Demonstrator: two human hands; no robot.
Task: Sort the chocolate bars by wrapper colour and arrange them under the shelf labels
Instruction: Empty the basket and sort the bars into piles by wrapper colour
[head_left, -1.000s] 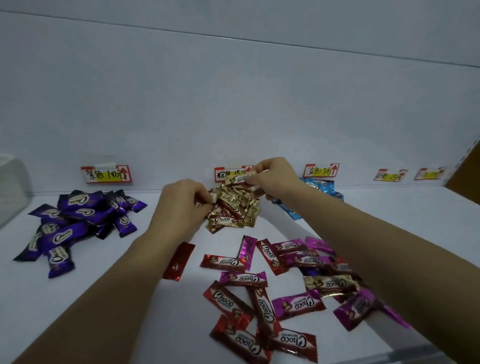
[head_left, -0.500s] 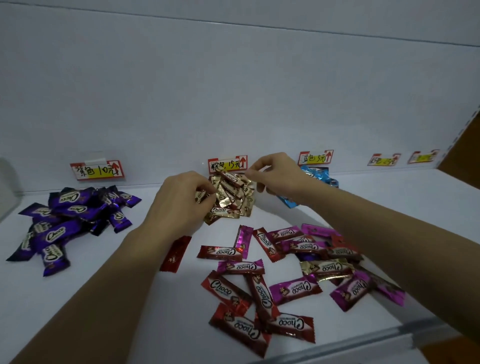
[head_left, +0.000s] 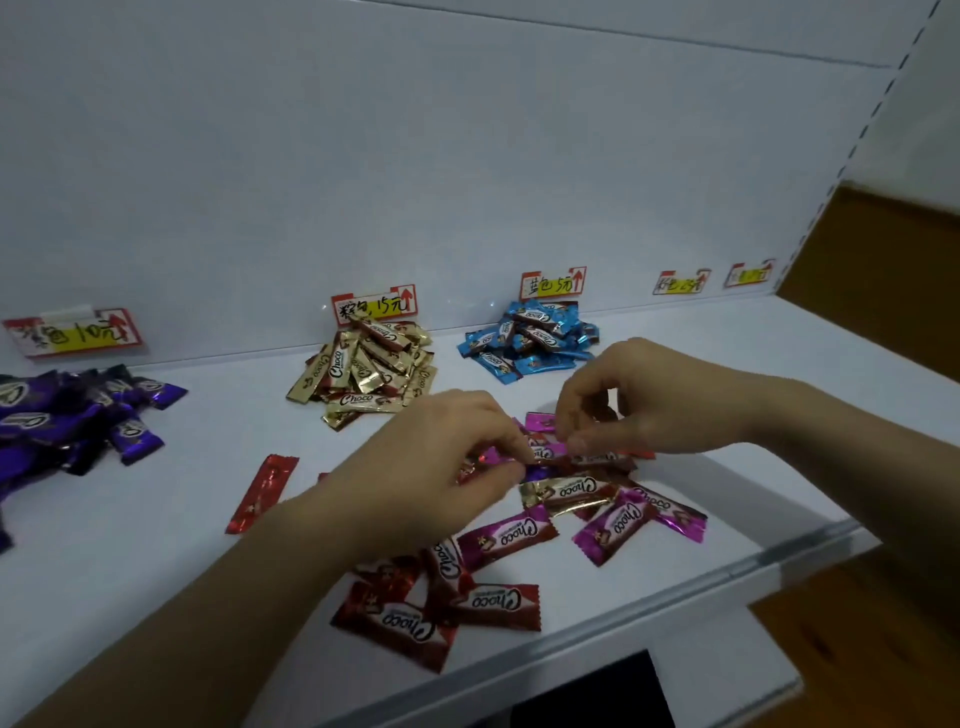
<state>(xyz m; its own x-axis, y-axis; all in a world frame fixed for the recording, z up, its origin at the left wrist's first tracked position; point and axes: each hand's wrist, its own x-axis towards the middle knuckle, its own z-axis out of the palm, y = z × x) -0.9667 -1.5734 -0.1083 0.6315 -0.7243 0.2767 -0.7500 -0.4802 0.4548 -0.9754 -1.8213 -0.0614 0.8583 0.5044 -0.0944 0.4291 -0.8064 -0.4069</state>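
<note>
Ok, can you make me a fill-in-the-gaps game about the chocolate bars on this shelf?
1. The bars under the leftmost label have ____ wrappers.
2. The pile between them and the blue pile is ____.
3. The lone bar lying left of the left hand is ____.
Missing words: purple, gold, red.

White shelf (head_left: 156, 545) carries purple pile (head_left: 62, 415), gold pile (head_left: 363, 369), blue pile (head_left: 535, 338) (loose bars (head_left: 509, 535) nearer).
</note>
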